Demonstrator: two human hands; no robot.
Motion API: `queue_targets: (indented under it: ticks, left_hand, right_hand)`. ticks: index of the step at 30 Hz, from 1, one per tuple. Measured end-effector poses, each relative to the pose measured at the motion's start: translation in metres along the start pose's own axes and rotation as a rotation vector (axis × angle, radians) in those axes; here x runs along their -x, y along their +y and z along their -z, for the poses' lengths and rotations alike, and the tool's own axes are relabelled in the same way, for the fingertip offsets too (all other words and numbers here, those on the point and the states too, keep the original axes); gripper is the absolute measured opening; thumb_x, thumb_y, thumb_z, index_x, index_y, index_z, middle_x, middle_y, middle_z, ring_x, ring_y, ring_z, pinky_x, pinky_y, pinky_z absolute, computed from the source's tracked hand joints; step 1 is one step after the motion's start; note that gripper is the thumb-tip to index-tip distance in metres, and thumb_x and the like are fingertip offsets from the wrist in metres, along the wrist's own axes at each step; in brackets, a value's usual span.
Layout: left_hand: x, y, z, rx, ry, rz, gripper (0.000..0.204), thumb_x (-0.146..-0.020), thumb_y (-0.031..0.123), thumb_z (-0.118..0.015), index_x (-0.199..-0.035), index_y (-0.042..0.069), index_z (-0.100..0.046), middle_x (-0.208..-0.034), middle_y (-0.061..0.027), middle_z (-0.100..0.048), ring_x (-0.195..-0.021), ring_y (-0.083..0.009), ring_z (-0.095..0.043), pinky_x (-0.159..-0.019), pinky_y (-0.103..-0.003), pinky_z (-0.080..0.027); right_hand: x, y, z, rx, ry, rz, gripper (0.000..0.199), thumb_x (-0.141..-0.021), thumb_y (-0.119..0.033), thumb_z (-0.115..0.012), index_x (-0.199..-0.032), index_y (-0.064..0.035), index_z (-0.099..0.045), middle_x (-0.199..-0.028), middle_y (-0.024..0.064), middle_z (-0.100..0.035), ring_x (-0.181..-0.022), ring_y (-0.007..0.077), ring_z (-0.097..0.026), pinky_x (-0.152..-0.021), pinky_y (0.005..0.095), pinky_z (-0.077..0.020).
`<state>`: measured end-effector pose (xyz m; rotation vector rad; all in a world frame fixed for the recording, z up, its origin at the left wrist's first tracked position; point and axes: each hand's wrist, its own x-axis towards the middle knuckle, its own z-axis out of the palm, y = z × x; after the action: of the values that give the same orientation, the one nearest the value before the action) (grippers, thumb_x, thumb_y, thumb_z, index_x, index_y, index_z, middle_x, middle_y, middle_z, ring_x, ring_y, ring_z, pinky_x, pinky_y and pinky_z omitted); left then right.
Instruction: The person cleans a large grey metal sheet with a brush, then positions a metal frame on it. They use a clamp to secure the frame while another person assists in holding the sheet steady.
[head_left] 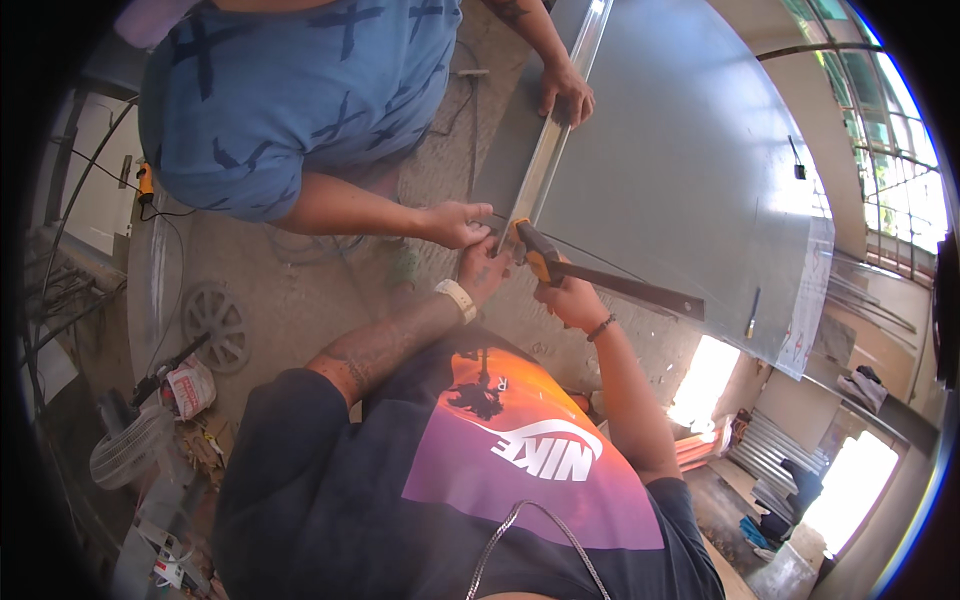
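Note:
My right hand point(572, 302) is closed around a yellow-and-black bar clamp point(537, 262), its dark flat bar point(640, 290) sticking out to the right over the sheet. The clamp's jaw meets the near end of a long silvery metal bar point(540, 175). My left hand point(483, 275), with a pale watch on its wrist, has its fingers closed at that same end; the fingertips are partly hidden. Beneath the bar is a large grey sheet point(650, 140). A co-worker's hand point(462, 224) almost touches mine, and the co-worker's other hand point(568, 92) presses farther up the bar.
The co-worker in a blue shirt point(300, 100) stands opposite, at the left. A spoked wheel point(215, 325) and a fan point(135, 445) are on the left, among cables. A small brush-like tool point(752, 312) lies near the sheet's right edge. Corrugated metal point(775, 445) is at lower right.

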<state>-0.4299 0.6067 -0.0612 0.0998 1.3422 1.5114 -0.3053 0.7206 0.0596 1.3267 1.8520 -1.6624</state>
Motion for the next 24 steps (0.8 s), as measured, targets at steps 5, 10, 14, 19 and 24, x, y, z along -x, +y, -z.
queue_targets:
  ticks: [5,10,14,19,24]
  left_hand:
    - [-0.001,0.0,-0.001,-0.099,0.008,-0.012,0.014,-0.092,0.012,-0.064,-0.103,0.004,-0.063,-0.086,-0.0007,-0.063,-0.07,-0.0097,-0.061,-0.059,-0.024,-0.051]
    - [-0.032,0.035,0.03,0.906,0.031,1.342,0.021,-0.091,0.014,-0.066,-0.109,0.005,-0.06,-0.096,-0.001,-0.058,-0.082,-0.01,-0.059,-0.066,-0.022,-0.052]
    - [-0.017,0.054,0.012,1.228,-0.187,1.883,0.019,-0.088,0.016,-0.07,-0.099,0.006,-0.058,-0.095,-0.001,-0.051,-0.091,-0.01,-0.055,-0.069,-0.021,-0.05]
    - [-0.002,0.048,0.01,1.452,0.103,1.914,0.021,-0.087,0.019,-0.072,-0.092,0.007,-0.055,-0.089,0.0001,-0.051,-0.085,-0.0113,-0.057,-0.069,-0.021,-0.05]
    - [-0.036,-0.027,0.048,0.625,-0.413,0.928,0.022,-0.09,0.021,-0.069,-0.093,0.006,-0.054,-0.093,0.0004,-0.068,-0.084,-0.0111,-0.066,-0.073,-0.024,-0.053]
  right_hand:
    - [0.0,0.005,-0.006,-0.026,0.052,0.071,0.045,-0.084,-0.011,-0.066,-0.126,-0.0084,-0.053,-0.08,0.0007,-0.059,-0.06,0.0105,-0.054,-0.052,0.0288,-0.0449]
    - [-0.001,0.004,-0.017,-0.045,0.112,0.002,0.043,-0.086,-0.014,-0.065,-0.128,-0.0097,-0.055,-0.08,0.0018,-0.062,-0.061,0.0105,-0.057,-0.051,0.0277,-0.0455]
    - [-0.004,0.004,-0.012,-0.058,0.053,-0.031,0.053,-0.086,-0.015,-0.066,-0.136,-0.0104,-0.048,-0.091,0.0046,-0.065,-0.074,0.0136,-0.061,-0.065,0.0294,-0.0496]
    - [0.002,-0.006,-0.014,-0.021,0.092,0.009,0.052,-0.086,-0.014,-0.065,-0.136,-0.0097,-0.049,-0.091,0.0048,-0.065,-0.073,0.0136,-0.061,-0.067,0.0299,-0.051]
    - [0.001,-0.003,-0.013,-0.011,0.056,0.028,0.053,-0.086,-0.013,-0.067,-0.135,-0.009,-0.048,-0.089,0.0034,-0.063,-0.075,0.0128,-0.061,-0.068,0.0298,-0.0508]
